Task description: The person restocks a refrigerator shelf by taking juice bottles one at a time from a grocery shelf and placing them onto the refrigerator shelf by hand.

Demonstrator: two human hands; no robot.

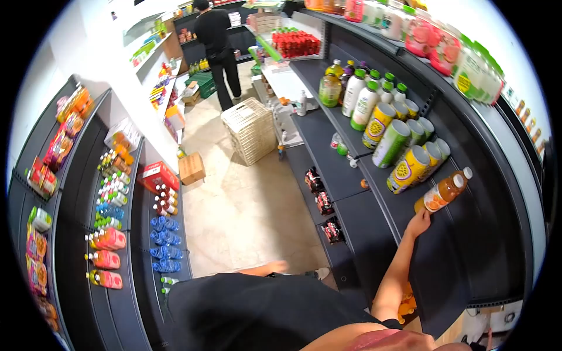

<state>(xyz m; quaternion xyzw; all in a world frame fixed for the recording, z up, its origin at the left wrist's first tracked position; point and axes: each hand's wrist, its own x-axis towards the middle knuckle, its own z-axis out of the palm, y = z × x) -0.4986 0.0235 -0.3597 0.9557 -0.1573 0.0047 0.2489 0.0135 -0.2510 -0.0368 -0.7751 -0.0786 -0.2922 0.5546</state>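
A narrow shop aisle with a pale tiled floor [246, 210] runs between dark shelves. Left of the fingers, a person in black [215, 47] stands beyond a wicker basket [250, 130] and a cardboard box [191, 168]. The right hand [419, 223] has its fingers closed on the base of one orange juice bottle [445, 191], lying on the dark shelf [445, 263] just beside the cans [410, 167]. No label is readable.

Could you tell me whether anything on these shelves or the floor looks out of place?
A few small bottles sit loose on the dark shelf, apart from the rows. A crate and box stand in the aisle.
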